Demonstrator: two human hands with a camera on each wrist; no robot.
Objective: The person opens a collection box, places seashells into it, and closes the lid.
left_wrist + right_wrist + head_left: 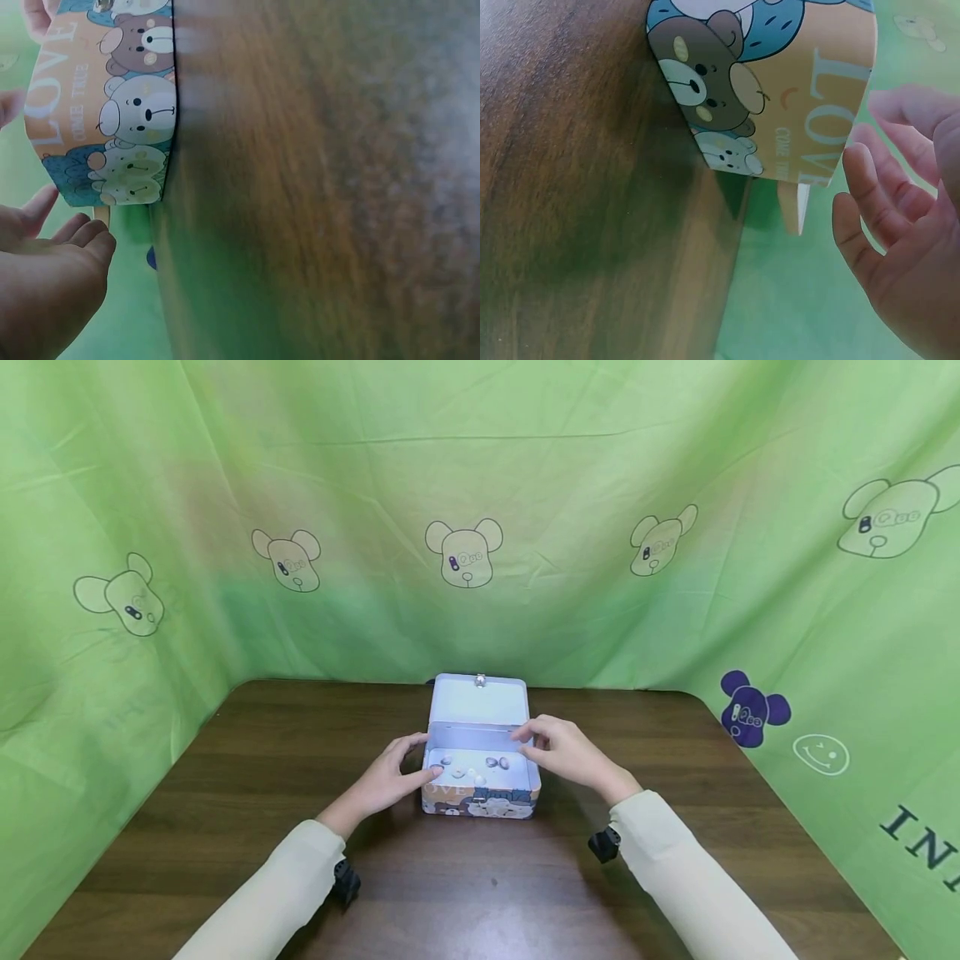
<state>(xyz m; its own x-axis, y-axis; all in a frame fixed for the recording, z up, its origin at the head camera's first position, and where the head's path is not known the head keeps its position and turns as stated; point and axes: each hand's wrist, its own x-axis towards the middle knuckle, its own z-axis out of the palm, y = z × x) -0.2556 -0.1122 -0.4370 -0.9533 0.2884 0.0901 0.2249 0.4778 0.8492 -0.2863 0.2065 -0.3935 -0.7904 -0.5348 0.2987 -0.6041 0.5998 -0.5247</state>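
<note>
A tin box (495,807) printed with cartoon bears and the word LOVE stands on the table, its hinged lid (480,703) raised at the back. Several small, shiny, roundish pieces (492,762) lie inside; they are too small to identify. At the box's left side is my left hand (390,781), fingers along the outside and thumb reaching over the front left rim. My right hand (566,752) hovers over the right rim, its fingers loosely bent and spread from the thumb. Nothing shows between the right fingers (859,161) in the right wrist view.
The brown wooden table (225,810) extends around the box. Green cloth (360,485) with bear-head prints hangs behind it and at both sides. Each wrist carries a small black device (604,844) below a light sleeve.
</note>
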